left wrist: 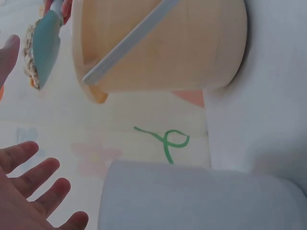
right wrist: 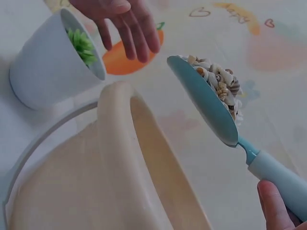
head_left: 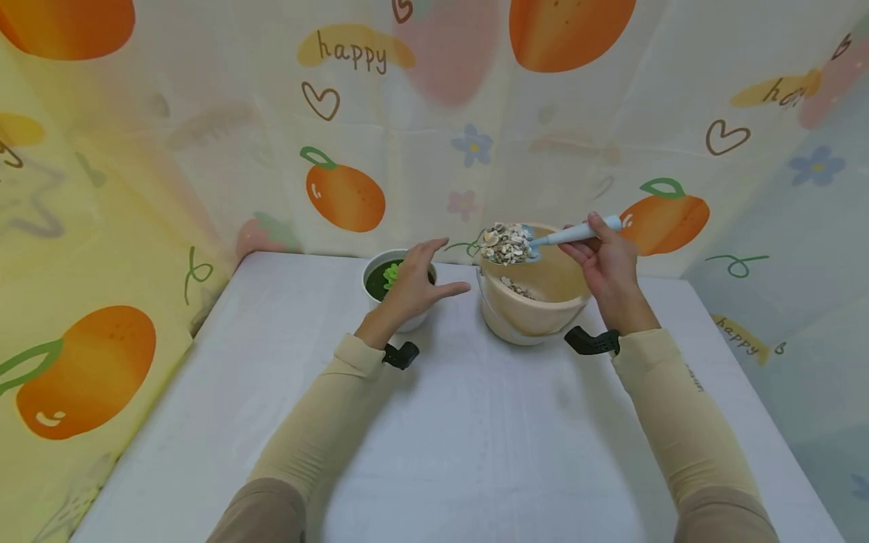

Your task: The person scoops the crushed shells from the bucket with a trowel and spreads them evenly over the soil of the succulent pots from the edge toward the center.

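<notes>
My right hand [head_left: 611, 268] grips the pale handle of a blue hand trowel [right wrist: 206, 103], its scoop heaped with small seashells [head_left: 505, 243]. The loaded scoop is held above the left rim of a cream bucket [head_left: 529, 320], where more shells lie at the bottom. Fingers and thumb spread apart, my left hand [head_left: 410, 290] hovers over a white flowerpot [right wrist: 53, 67] and holds nothing. Inside the pot, a small green plant [right wrist: 81, 47] shows beside the hand; part of the pot is hidden behind it. The left wrist view shows the trowel's blue underside above the bucket opening.
A white cloth covers the table [head_left: 434, 445], and the pot and bucket stand side by side near its back edge. Behind them hangs a printed curtain [head_left: 421, 151] with oranges and hearts. The bucket's handle [left wrist: 129, 43] hangs down against its outer wall.
</notes>
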Tool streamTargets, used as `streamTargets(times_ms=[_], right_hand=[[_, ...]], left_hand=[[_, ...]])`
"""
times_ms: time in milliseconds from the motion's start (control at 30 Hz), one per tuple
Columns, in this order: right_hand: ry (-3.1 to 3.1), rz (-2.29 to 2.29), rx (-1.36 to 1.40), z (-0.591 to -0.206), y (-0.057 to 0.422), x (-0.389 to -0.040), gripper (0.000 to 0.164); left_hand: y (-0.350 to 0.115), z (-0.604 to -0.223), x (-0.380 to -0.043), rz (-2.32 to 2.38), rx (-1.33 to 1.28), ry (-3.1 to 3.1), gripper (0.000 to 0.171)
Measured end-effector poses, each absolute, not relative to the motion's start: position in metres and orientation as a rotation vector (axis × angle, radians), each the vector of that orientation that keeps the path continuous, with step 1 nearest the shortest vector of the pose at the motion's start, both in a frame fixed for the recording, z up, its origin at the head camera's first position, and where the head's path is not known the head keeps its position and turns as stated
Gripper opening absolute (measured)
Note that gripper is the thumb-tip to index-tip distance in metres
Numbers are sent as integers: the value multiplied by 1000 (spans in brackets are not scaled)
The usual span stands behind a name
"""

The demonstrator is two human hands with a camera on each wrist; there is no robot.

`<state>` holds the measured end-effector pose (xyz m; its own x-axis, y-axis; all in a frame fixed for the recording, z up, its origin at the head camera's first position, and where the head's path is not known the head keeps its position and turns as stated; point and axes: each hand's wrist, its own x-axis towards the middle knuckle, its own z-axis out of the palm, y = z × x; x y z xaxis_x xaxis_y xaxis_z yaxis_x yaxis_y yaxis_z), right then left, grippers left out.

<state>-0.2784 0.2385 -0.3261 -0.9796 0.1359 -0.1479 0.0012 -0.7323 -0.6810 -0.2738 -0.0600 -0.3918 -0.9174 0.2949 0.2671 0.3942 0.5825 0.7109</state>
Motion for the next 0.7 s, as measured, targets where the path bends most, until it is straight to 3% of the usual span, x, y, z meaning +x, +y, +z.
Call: streamTargets(times_ms=[400, 700], right_hand=[[-1145, 2860, -281, -330, 222, -279, 23], [-1165, 2874, -273, -333, 205, -282, 16]], left_hand=[[-90, -395, -273, -1276, -545, -2654, 90], [-105, -400, -266, -1236, -536, -2619, 88]])
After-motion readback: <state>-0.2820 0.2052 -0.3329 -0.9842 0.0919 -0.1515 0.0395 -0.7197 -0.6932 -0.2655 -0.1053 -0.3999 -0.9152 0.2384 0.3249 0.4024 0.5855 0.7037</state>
